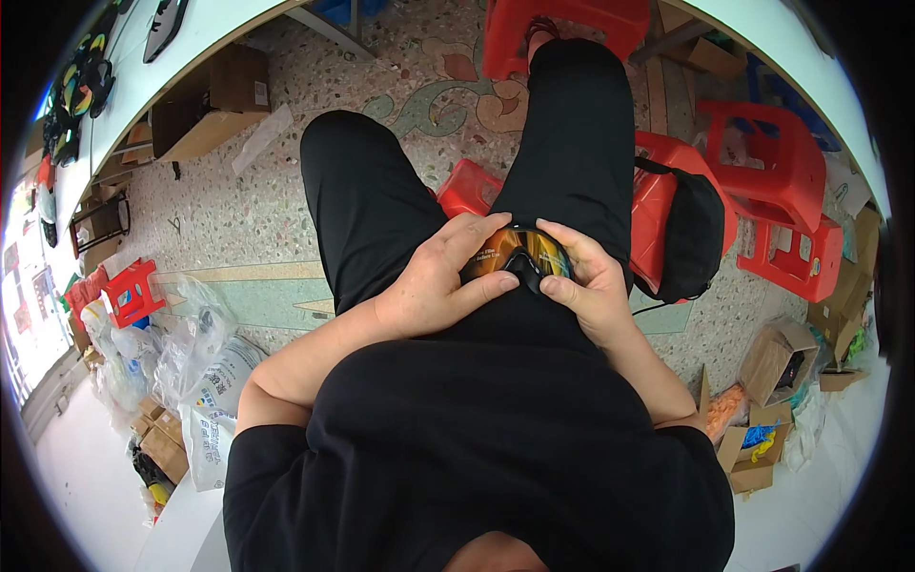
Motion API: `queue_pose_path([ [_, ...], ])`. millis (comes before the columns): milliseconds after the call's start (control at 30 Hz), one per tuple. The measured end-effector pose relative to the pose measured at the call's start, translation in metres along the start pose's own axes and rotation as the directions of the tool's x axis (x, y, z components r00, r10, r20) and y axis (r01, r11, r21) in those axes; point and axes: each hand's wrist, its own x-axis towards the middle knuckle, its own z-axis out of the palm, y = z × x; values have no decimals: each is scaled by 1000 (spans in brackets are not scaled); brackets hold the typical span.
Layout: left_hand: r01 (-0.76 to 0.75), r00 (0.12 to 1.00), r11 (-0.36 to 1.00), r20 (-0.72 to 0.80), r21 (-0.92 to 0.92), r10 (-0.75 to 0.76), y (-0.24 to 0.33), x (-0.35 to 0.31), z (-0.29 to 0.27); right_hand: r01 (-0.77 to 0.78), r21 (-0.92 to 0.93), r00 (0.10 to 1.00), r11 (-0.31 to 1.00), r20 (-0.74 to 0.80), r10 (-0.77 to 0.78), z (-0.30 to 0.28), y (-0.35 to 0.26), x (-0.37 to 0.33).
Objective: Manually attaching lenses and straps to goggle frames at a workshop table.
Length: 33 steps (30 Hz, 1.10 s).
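Over my lap I hold a pair of wraparound sports glasses (pixel 510 250) with a mirrored orange-yellow lens and a black nose piece. My left hand (pixel 443 272) grips their left end, its thumb by the nose piece and its fingers along the top edge. The right end is pinched by my right hand (pixel 593 284), thumb below and fingers above. Both hands cover the outer ends of the lens, and the back of the glasses is hidden.
On the table at upper left lie several similar glasses (pixel 84 81). Red plastic stools (pixel 762 162) stand to the right, one bearing a black bag (pixel 694 234). Open cardboard boxes (pixel 753 448) sit at lower right. Plastic bags and a white sack (pixel 212 429) lie at left.
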Motion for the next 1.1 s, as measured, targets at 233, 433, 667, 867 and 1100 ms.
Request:
queue_pose_path([
  [233, -163, 935, 946, -261, 279, 238, 9, 23, 20, 340, -626, 864, 701, -87, -496, 10, 8, 16],
  [433, -221, 898, 917, -298, 333, 324, 1, 28, 31, 328, -636, 838, 698, -144, -526, 3, 18, 19],
  [667, -124, 928, 938, -296, 323, 225, 2, 40, 28, 282, -648, 869, 707, -139, -474, -4, 13, 28],
  [867, -44, 913, 976, -388, 212, 126, -20, 39, 17, 346, -655, 901, 672, 31, -433, -21, -7, 22],
  [1100, 188, 922, 975, -321, -118, -217, -37, 28, 18, 351, -932, 800, 91, 248, -547, -22, -12, 6],
])
